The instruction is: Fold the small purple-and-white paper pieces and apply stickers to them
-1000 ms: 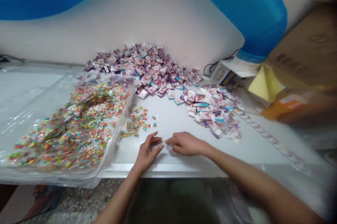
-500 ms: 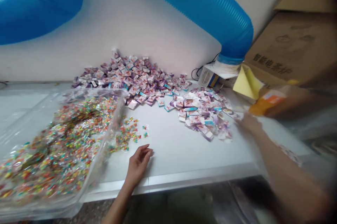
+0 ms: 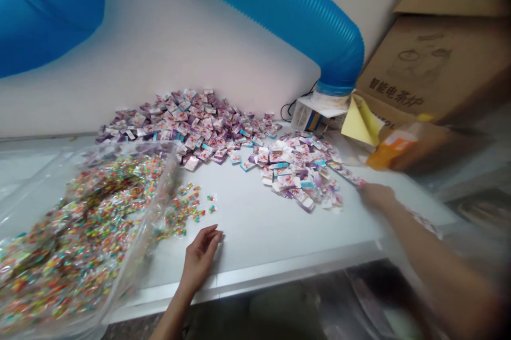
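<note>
My left hand (image 3: 202, 257) rests at the table's front edge, fingers loosely curled and the thumb a little apart from them. Nothing shows in it. Just beyond it lie small clear packets of colourful candy (image 3: 181, 211), spilled beside a large clear plastic bag (image 3: 154, 204) full of the same packets. On the right, my right hand (image 3: 377, 197) reaches over a row of flat printed cartons (image 3: 346, 172) and touches it. Its fingertips are blurred and partly hidden. Left of this hand lies a pile of small white and purple boxes (image 3: 295, 167).
A bigger heap of little boxes (image 3: 199, 124) leans against the back wall. A blue flexible duct (image 3: 279, 10) comes down to a boxy unit (image 3: 307, 116). At the right stand a big cardboard box (image 3: 415, 68), yellow paper (image 3: 361, 122) and an orange-labelled bottle (image 3: 393, 146).
The view has shifted slightly, so the table things sit further left. My right hand stays by the carton row and is less blurred. My left hand keeps its curled pose.
</note>
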`<state>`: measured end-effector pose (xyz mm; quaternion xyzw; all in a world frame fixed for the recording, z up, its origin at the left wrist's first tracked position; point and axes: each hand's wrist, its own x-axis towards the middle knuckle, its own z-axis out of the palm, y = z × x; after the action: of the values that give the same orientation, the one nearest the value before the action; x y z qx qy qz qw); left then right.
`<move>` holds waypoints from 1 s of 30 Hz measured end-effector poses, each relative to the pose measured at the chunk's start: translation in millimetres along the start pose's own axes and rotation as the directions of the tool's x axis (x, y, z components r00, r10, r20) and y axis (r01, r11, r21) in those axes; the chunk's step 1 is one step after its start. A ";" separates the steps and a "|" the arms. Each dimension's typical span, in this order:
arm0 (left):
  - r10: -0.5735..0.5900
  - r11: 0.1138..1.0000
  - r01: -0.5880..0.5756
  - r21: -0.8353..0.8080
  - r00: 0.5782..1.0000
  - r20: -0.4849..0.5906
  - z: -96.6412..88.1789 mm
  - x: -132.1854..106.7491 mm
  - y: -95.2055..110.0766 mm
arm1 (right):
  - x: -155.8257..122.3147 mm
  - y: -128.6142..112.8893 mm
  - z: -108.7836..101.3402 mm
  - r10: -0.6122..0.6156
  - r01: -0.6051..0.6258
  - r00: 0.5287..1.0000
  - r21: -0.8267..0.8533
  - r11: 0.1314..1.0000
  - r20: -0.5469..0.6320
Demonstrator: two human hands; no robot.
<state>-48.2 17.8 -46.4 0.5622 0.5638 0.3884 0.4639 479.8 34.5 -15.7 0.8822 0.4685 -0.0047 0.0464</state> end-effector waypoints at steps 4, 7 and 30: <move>0.093 0.979 -0.080 0.186 0.994 -0.062 8.2 -2.5 26.9 | -24.4 -21.1 -49.2 -0.033 0.014 0.975 -0.086 0.996 -0.220; 0.483 0.806 -0.402 0.435 0.871 -0.089 35.9 -8.4 71.1 | -72.0 -76.5 -80.3 -0.275 0.225 0.854 -0.164 0.961 -0.442; -0.202 0.743 0.457 -0.490 0.850 0.486 45.3 -13.9 78.8 | -160.4 -243.4 -65.9 -0.782 0.086 0.624 0.994 0.070 0.001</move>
<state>15.9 5.4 18.3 0.3459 0.3995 0.3291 0.7826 186.3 43.2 39.4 0.4678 0.5834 -0.5548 -0.3647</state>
